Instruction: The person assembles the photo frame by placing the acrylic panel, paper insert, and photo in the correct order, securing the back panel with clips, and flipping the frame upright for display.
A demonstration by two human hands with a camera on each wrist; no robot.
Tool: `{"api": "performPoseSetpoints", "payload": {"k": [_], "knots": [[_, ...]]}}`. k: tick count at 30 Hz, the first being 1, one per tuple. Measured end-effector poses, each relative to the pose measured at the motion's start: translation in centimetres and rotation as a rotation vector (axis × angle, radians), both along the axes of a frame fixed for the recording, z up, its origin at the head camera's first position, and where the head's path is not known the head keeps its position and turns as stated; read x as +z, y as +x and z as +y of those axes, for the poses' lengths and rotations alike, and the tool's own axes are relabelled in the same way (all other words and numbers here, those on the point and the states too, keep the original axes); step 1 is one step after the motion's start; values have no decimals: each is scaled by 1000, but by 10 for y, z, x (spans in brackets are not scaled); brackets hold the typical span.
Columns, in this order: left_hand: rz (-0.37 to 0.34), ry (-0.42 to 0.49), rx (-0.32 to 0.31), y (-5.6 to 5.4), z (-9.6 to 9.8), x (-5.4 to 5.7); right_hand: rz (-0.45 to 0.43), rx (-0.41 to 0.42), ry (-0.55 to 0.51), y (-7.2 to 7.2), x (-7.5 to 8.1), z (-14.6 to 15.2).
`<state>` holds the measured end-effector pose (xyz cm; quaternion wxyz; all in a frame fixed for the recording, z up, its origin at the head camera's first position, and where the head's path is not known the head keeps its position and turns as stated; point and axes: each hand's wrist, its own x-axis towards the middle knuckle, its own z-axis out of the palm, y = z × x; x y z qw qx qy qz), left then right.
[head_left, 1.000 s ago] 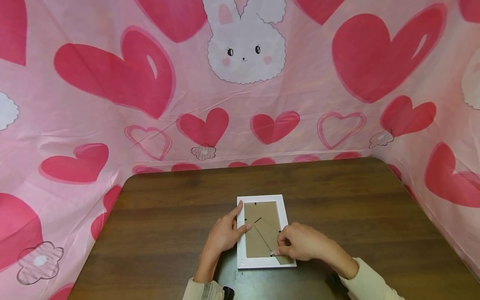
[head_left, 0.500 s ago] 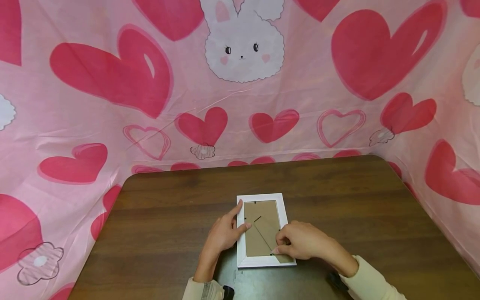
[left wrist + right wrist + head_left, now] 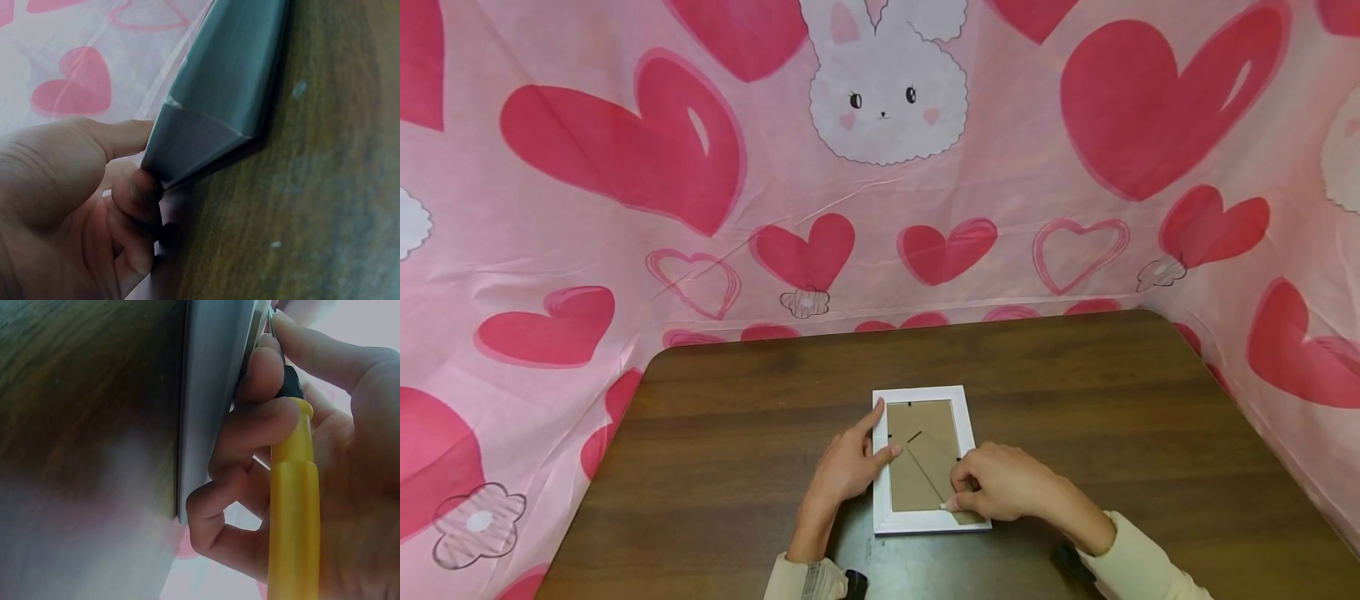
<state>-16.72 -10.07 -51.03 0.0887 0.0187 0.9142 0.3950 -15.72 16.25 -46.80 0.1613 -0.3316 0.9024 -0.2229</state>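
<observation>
A white picture frame (image 3: 886,523) lies face down on the table, its brown backing board (image 3: 917,482) showing upward with small dark tabs round its edge. My left hand (image 3: 846,462) holds the frame's left side, thumb over the board and index finger along the border. In the left wrist view the other fingers bend against the frame's outer side. My right hand (image 3: 1003,482) is at the near right corner, gripping a yellow-handled screwdriver (image 3: 295,506) with a black collar. Its thin metal shaft is pinched between thumb and fingers, close to the near edge of the board. The head view hides the handle.
The frame rests on a dark wooden table (image 3: 760,417) with rounded far corners. Behind and at both sides hangs a pink cloth (image 3: 865,192) printed with hearts and a rabbit. A dark strap (image 3: 856,585) shows at the left cuff.
Both hands stay almost in place on the frame. At the near edge of the board, the dark tab seen earlier is now covered by the pale tip at my right fingers.
</observation>
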Motion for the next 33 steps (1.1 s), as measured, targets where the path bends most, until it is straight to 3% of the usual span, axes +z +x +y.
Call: {"api": "performPoseSetpoints", "payload": {"k": [20,33], "knots": [[13,0,-4,0,0,0,-42,-127,111,5,7,-13],[0,-5,-2,-1,0,-2,-43,-150,138,8,10,-17]]}}
